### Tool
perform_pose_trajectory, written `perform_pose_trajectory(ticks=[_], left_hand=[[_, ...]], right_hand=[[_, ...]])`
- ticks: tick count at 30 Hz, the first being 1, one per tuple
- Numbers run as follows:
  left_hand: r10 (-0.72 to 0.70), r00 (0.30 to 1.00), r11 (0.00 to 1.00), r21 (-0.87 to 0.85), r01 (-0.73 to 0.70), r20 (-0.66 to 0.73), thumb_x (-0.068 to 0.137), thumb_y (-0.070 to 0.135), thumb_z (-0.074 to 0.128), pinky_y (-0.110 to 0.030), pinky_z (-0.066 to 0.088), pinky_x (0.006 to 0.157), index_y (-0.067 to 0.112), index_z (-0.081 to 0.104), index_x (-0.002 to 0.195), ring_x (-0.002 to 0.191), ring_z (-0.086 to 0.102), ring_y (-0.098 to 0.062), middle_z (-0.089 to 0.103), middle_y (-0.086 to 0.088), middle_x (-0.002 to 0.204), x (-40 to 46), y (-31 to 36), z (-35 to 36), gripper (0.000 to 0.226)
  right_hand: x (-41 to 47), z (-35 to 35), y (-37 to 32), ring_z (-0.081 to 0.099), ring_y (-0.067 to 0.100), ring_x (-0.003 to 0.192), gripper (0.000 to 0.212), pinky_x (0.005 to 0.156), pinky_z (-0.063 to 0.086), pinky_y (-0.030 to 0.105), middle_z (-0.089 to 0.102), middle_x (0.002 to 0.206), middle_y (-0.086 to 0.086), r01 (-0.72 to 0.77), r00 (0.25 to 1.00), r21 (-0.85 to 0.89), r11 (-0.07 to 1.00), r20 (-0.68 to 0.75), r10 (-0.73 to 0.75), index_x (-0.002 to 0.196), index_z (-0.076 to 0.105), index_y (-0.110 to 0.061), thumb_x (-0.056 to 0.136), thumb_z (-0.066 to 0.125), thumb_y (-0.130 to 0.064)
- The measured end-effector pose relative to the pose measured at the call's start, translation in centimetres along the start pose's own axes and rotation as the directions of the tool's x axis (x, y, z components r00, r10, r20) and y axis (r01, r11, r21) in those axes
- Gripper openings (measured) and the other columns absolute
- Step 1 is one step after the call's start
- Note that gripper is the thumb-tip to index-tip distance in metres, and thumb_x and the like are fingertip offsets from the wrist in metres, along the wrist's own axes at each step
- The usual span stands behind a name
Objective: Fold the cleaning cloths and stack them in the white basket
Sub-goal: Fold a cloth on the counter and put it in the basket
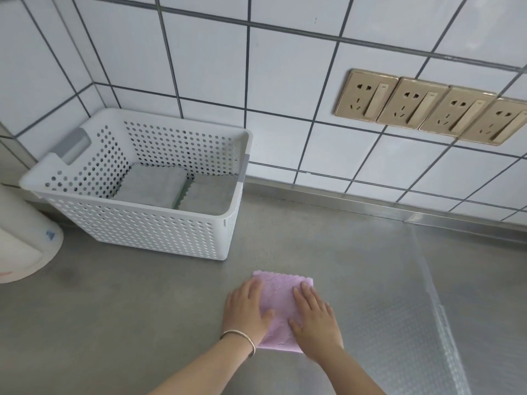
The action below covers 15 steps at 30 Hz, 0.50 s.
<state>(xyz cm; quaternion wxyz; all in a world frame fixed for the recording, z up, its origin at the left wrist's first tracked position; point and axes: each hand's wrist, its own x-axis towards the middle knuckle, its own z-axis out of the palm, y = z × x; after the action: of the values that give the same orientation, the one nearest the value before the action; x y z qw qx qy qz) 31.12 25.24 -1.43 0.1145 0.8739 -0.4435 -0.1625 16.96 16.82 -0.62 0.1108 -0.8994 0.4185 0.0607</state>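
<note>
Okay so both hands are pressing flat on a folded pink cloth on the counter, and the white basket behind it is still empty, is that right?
Not quite. The head view shows the white basket already holds two folded grey cloths, side by side on its floor. The rest stands: the left hand and right hand both press flat on the folded pink cloth on the counter.

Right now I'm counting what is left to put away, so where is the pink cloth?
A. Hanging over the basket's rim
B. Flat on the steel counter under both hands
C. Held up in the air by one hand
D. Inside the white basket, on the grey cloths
B: the pink cloth lies folded on the counter, with the left hand and right hand pressing flat on it, apart from the white basket.
</note>
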Motion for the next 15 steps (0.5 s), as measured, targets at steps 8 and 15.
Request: perform_pose_trajectory(ticks=[8, 15], left_hand=[[-0.463, 0.886, 0.884, -0.079, 0.46, -0.019, 0.08, 0.052, 0.052, -0.026, 0.04, 0.091, 0.031, 0.062, 0.105, 0.112, 0.044, -0.018, 0.049, 0.004, 0.118, -2.2, 1.0, -0.4, 0.034], [-0.47, 0.878, 0.792, -0.395, 0.466, 0.093, 0.085, 0.029, 0.05, -0.028, 0.039, 0.067, 0.026, 0.033, 0.067, 0.089, 0.057, -0.025, 0.055, 0.0, 0.086, -4.3, 2.6, -1.0, 0.025]], right_hand=[[-1.4, -2.5, -0.1, 0.059, 0.022, 0.089, 0.034, 0.069, 0.041, 0.025, 0.062, 0.102, 0.004, -0.597, 0.8, 0.589, 0.545, 0.385, 0.46, 0.111, 0.055, -0.014, 0.079, 0.05, -0.021], [-3.0, -2.6, 1.3, 0.05, 0.013, 0.064, 0.013, 0.051, 0.034, 0.021, 0.052, 0.068, -0.002, -0.524, 0.845, 0.567, 0.636, 0.436, 0.308, 0.075, 0.054, -0.014, 0.078, 0.048, -0.025]])
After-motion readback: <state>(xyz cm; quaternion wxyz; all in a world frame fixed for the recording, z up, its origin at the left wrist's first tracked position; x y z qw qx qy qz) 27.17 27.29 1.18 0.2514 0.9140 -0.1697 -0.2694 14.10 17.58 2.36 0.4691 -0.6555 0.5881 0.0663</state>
